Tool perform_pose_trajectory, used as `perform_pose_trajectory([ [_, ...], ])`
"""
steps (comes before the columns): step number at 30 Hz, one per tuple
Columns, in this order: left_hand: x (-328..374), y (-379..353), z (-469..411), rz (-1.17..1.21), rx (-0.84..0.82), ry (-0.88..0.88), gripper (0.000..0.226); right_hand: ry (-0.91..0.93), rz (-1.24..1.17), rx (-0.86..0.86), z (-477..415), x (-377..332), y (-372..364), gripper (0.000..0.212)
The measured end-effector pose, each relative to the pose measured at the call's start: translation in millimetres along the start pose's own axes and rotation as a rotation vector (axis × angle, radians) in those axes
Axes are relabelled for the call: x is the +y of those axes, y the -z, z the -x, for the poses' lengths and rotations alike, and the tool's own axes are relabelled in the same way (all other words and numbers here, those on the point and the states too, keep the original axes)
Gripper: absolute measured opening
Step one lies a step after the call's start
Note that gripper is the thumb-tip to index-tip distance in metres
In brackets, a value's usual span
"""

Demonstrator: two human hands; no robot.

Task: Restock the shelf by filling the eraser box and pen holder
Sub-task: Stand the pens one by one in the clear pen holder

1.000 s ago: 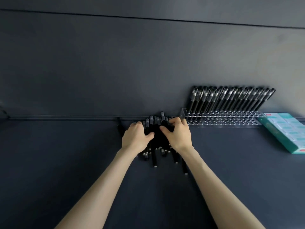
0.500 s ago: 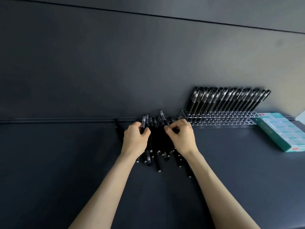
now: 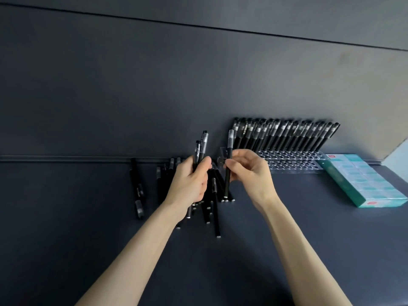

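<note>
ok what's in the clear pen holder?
Black pens stand along the back of the pen holder, leaning right; its front holes show empty. The right hand hides part of its left end.

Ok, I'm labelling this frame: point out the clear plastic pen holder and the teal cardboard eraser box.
Clear plastic pen holder [image 3: 295, 162]: head view, perforated top plate.
Teal cardboard eraser box [image 3: 343, 184]: head view, dark left side wall.

The pens [image 3: 199, 149] in my left hand [image 3: 189, 184] are black with white lettering and greyish translucent caps; the pen [image 3: 228, 164] in my right hand [image 3: 251, 173] matches. To the right of that hand, the pen holder [image 3: 293, 161] is clear and dotted with holes, and the eraser box [image 3: 340, 181] is teal with red marks. The shelf [image 3: 309, 239] beneath both hands is dark grey.
</note>
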State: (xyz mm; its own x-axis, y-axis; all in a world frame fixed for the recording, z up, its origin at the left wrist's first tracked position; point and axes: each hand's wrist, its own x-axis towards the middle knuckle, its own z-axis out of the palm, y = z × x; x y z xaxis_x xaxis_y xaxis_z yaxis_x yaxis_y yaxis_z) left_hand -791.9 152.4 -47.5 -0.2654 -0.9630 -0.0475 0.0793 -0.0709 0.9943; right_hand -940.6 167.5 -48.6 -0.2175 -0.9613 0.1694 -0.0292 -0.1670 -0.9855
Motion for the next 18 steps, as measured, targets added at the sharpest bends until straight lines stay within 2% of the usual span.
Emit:
perform_pose_trajectory([
  [5,-9.4,-65.8,1.5,-0.001,-0.02,0.025,0.025,0.042,-0.058,-0.028,4.0,-10.6,66.7,0.051],
  [9,-21.1,-115.7,6.7,-0.071,-0.047,0.046,0.03,0.066,-0.095,-0.05,1.5,-16.5,118.9,0.071],
  [12,-29.6,-140.5,7.9,-0.127,-0.021,0.022,0.028,0.069,-0.084,-0.083,-2.9,-19.6,143.0,0.069],
  [18,-44.6,-160.8,-0.6,-0.209,0.091,-0.032,0.032,0.171,0.089,0.02,-21.5,-18.9,163.6,0.04],
])
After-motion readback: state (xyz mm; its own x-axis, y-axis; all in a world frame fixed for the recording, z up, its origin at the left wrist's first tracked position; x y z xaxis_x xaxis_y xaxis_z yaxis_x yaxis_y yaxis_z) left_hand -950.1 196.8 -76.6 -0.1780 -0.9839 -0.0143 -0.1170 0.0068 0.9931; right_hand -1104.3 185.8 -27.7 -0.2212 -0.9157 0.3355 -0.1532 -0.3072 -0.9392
